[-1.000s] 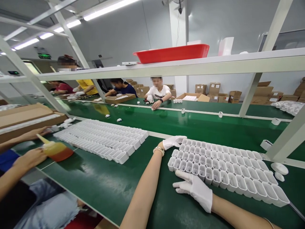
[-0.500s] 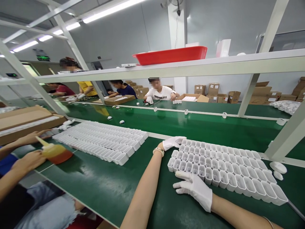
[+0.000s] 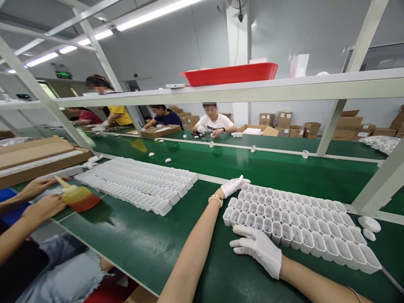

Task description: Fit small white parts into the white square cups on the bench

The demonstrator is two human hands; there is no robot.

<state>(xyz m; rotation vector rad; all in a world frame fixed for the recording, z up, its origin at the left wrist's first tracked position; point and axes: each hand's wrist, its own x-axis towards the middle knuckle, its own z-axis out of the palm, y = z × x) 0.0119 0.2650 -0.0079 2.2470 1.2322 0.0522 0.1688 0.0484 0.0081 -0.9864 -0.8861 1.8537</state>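
Rows of small white open-topped plastic cups (image 3: 295,219) stand packed together on the green work surface in front of me. At their far left corner is my left hand (image 3: 234,185), in a white glove, fingers stretched out and holding nothing. My right hand (image 3: 259,248), also white-gloved, lies by the near row with its fingers spread. Its fingertips are close to the front cups; whether they touch I cannot tell. A white round lid-like piece (image 3: 369,224) rests right of the cups.
A second block of white cups (image 3: 139,185) stands to the left. Beside it, a co-worker's hand (image 3: 47,206) holds a squeeze bottle (image 3: 80,198) of orange liquid. A red tray (image 3: 230,74) sits on the overhead shelf (image 3: 202,97). A frame post (image 3: 383,176) rises at the right.
My left hand has shifted slightly right and its fingers are lifted a little more at the far corner. My right hand stays put. The view has shifted slightly.
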